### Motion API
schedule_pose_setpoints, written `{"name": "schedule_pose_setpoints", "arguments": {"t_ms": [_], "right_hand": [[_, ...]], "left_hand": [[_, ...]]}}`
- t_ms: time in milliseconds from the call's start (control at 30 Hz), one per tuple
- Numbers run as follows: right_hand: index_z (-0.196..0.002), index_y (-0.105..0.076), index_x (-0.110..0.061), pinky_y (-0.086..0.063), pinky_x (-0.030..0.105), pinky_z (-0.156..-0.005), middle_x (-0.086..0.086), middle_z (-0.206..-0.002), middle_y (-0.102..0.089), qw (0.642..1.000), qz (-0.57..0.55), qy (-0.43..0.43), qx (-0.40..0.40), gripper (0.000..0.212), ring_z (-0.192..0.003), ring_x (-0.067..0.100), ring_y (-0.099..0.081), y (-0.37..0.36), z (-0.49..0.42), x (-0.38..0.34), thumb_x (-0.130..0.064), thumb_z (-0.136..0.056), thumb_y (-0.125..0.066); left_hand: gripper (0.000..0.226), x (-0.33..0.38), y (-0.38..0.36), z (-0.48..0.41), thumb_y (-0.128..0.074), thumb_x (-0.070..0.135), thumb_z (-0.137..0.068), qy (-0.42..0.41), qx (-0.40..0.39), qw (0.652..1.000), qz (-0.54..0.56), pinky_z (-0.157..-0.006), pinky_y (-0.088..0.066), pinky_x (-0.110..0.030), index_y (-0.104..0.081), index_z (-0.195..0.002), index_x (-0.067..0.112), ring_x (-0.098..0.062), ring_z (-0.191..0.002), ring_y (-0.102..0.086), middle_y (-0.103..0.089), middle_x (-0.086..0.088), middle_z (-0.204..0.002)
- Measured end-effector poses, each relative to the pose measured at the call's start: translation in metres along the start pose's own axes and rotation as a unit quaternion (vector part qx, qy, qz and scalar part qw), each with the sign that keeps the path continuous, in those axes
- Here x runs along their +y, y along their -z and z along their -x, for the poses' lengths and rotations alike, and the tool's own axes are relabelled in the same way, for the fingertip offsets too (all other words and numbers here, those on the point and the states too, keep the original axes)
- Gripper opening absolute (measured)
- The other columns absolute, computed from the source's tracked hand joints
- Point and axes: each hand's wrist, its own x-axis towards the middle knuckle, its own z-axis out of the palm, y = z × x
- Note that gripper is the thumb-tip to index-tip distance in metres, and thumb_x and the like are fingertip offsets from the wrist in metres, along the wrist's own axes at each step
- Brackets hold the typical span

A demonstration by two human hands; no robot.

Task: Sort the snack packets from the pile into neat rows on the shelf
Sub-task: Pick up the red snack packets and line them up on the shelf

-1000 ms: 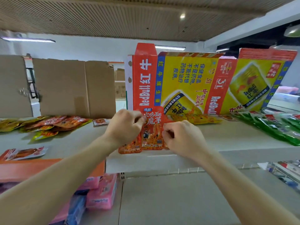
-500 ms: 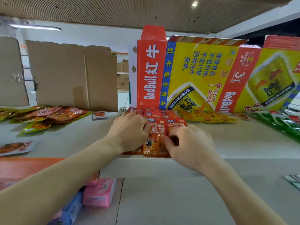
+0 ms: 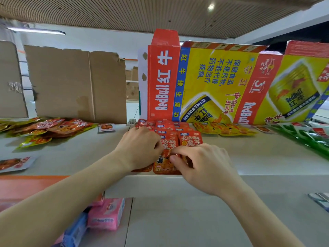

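Since one second ago the front packet (image 3: 164,169) has come down from the air, and both hands are now low on the shelf (image 3: 258,157).

Head view: the front packet, red and orange, lies flat at the front edge of the shelf, between the two hands. The left hand (image 3: 140,147) is at its left side with curled fingers touching the packet; whether they grip it I cannot tell. The right hand (image 3: 204,166) is at its right side and pinches the packet between thumb and first finger.

Behind it the red packets (image 3: 166,127) run back toward the Red Bull cartons (image 3: 213,82). I count three rows side by side. The packets overlap, so their number cannot be counted.

Two Red Bull cartons stand at the back, and two brown cardboard sheets (image 3: 76,84) stand to their left. The pile (image 3: 53,126) of orange and yellow packets lies on the left, well apart from the hands. One small single packet (image 3: 106,127) lies just beside it. Yellow packets (image 3: 224,130) and green packets (image 3: 306,138) lie on the right. One pink pack (image 3: 106,213) is on the level below.
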Motion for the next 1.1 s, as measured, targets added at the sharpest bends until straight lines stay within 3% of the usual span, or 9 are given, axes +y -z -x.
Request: {"name": "schedule_pose_setpoints", "arguments": {"t_ms": [367,467,533,600,700,800,867,933,1100], "right_hand": [[-0.111,-0.060,-0.044,-0.045,0.029,-0.060,-0.010,-0.082,-0.069,1.000,-0.007,0.000,0.010,0.046,-0.078,0.017,-0.065,-0.001,0.000,0.000,-0.065,-0.087,-0.028],[-0.106,-0.066,-0.038,-0.044,0.026,-0.059,-0.015,-0.085,-0.069,0.995,0.006,-0.006,0.097,0.037,-0.081,0.012,-0.062,-0.002,0.001,0.000,-0.059,-0.089,-0.040],[-0.102,-0.068,-0.031,-0.044,0.030,-0.070,-0.015,-0.092,-0.065,0.985,-0.014,-0.014,0.170,0.034,-0.090,0.012,-0.054,-0.003,0.000,0.001,-0.053,-0.092,-0.044],[-0.103,-0.068,-0.026,-0.041,0.034,-0.080,-0.013,-0.097,-0.062,0.982,-0.031,-0.021,0.186,0.039,-0.094,0.013,-0.050,-0.004,-0.001,0.002,-0.053,-0.093,-0.041],[-0.104,-0.068,-0.025,-0.039,0.037,-0.084,-0.011,-0.101,-0.061,0.982,-0.025,-0.030,0.186,0.041,-0.098,0.014,-0.051,-0.004,-0.002,0.002,-0.054,-0.093,-0.040],[-0.105,-0.068,-0.024,-0.037,0.035,-0.086,-0.010,-0.105,-0.061,0.980,-0.023,-0.028,0.195,0.041,-0.101,0.015,-0.052,-0.001,0.000,0.000,-0.053,-0.093,-0.042],[-0.108,-0.069,-0.023,-0.037,0.037,-0.088,-0.009,-0.110,-0.061,0.980,-0.011,-0.017,0.198,0.040,-0.105,0.017,-0.053,0.001,0.000,-0.001,-0.051,-0.093,-0.045],[-0.111,-0.068,-0.023,-0.038,0.040,-0.090,-0.008,-0.114,-0.061,0.978,-0.005,-0.006,0.208,0.039,-0.108,0.018,-0.054,0.003,0.001,-0.004,-0.050,-0.093,-0.047],[-0.118,-0.066,-0.024,-0.035,0.041,-0.095,-0.009,-0.125,-0.059,0.973,-0.051,0.001,0.224,0.041,-0.118,0.018,-0.050,0.008,-0.001,-0.035,-0.050,-0.094,-0.045]], "left_hand": [[0.044,-0.005,-0.003,0.000,-0.047,0.041,-0.097,-0.018,0.011,1.000,0.014,-0.071,-0.055,-0.032,-0.040,-0.058,0.022,-0.012,-0.066,-0.057,-0.059,0.009,-0.074],[0.043,-0.002,0.001,0.002,-0.051,0.040,-0.097,-0.016,0.032,0.998,0.053,-0.062,-0.051,-0.025,-0.044,-0.059,0.022,-0.009,-0.062,-0.057,-0.060,0.013,-0.072],[0.042,-0.002,0.004,0.005,-0.053,0.035,-0.096,-0.017,0.089,0.993,0.072,-0.053,-0.044,-0.020,-0.046,-0.057,0.020,-0.008,-0.052,-0.052,-0.058,0.013,-0.066],[0.040,-0.002,0.006,0.007,-0.050,0.035,-0.094,-0.007,0.139,0.987,0.080,-0.049,-0.038,-0.016,-0.052,-0.058,0.017,-0.009,-0.048,-0.052,-0.061,0.011,-0.064],[0.041,-0.001,0.007,0.008,-0.049,0.035,-0.096,-0.002,0.168,0.983,0.076,-0.054,-0.040,-0.016,-0.057,-0.062,0.013,-0.013,-0.048,-0.056,-0.071,0.004,-0.071],[0.038,0.005,0.018,0.014,-0.047,0.034,-0.099,-0.002,0.185,0.981,0.056,-0.069,-0.045,-0.026,-0.051,-0.065,0.017,-0.008,-0.046,-0.046,-0.069,0.003,-0.070],[0.032,0.007,0.029,0.021,-0.041,0.035,-0.099,0.007,0.182,0.983,0.036,-0.074,-0.047,-0.033,-0.055,-0.075,0.018,-0.010,-0.058,-0.048,-0.065,0.003,-0.075],[0.035,0.009,0.039,0.034,-0.033,0.042,-0.096,0.020,0.162,0.987,0.007,-0.083,-0.044,-0.034,-0.060,-0.097,0.019,-0.015,-0.084,-0.058,-0.067,0.003,-0.098],[0.050,0.004,0.055,0.072,-0.030,0.050,-0.095,0.019,0.124,0.992,-0.027,-0.096,-0.034,-0.036,-0.051,-0.130,0.022,-0.016,-0.124,-0.047,-0.052,0.006,-0.136]]}}
